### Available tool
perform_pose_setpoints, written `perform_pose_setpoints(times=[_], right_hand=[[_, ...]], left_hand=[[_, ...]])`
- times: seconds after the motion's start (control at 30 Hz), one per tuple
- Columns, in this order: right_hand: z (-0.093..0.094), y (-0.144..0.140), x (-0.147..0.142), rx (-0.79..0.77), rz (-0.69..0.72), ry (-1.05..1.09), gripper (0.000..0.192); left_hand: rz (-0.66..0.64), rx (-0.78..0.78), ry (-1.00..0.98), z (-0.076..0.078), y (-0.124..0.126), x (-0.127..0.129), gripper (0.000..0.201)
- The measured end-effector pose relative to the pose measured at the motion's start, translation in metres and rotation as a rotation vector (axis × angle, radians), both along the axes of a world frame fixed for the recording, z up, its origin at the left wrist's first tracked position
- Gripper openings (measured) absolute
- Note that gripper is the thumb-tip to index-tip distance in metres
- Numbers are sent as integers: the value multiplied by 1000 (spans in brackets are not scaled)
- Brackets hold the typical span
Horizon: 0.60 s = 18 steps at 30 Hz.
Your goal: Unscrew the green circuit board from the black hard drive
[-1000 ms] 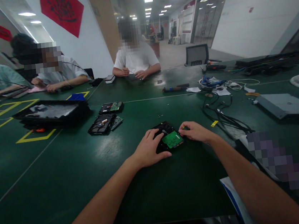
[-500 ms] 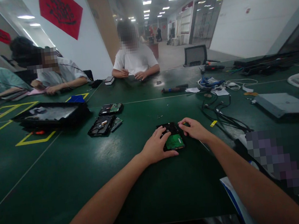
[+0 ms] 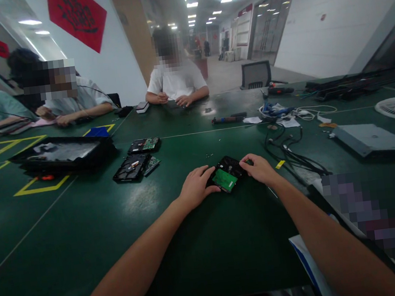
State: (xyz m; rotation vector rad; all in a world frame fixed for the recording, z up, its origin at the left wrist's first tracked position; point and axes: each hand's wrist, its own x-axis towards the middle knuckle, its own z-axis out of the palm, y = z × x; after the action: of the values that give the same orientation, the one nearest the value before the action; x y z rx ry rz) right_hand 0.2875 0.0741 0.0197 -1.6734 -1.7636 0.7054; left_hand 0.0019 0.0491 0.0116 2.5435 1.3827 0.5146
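Note:
A hard drive (image 3: 233,166) with a green circuit board (image 3: 225,179) facing up lies at an angle on the table in front of me. My left hand (image 3: 196,186) grips its left side, fingers along the far edge and thumb near the close corner. At the right corner, my right hand (image 3: 258,167) has its thumb and index finger pinched against the casing, the other fingers curled in. A thin pale rod (image 3: 272,192) shows beneath my right wrist; whether it is held cannot be made out. Several tiny screws (image 3: 209,155) lie just beyond the drive.
To the left are another hard drive (image 3: 143,145), an opened casing (image 3: 131,168) and a black tray (image 3: 65,151). Dark cables (image 3: 293,158), a grey metal box (image 3: 374,137) and a white-blue packet (image 3: 308,259) are on the right. A person (image 3: 175,81) sits opposite.
The hard drive has turned clockwise. My left hand has slid off its top to the left side, and my right fingers now meet its right corner.

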Motion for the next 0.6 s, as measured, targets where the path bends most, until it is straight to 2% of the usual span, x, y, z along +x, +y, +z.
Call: perform_pose_setpoints(times=[0.03,0.1,0.2,0.3,0.37,0.43,0.6], right_hand=[[0,0,0,37,-3,-55,21],[1,0,0,95,6,-142,16],[1,1,0,92,22,-206,14],[-1,3,1,100,-62,-218,14],[-3,4,3,141,-139,-205,15],[-3,5,5,199,-146,-182,16],[3,4,-2,374,66,-191,13]], left_hand=[[29,2,6,-1,-8,-1,77],[84,9,5,-2,-25,0,86],[154,44,-29,-7,-48,9,94],[179,82,-70,-10,-58,24,97],[213,83,-77,-11,-57,31,89],[210,64,-81,-9,-51,34,80],[45,-14,-91,-1,-25,22,80]])
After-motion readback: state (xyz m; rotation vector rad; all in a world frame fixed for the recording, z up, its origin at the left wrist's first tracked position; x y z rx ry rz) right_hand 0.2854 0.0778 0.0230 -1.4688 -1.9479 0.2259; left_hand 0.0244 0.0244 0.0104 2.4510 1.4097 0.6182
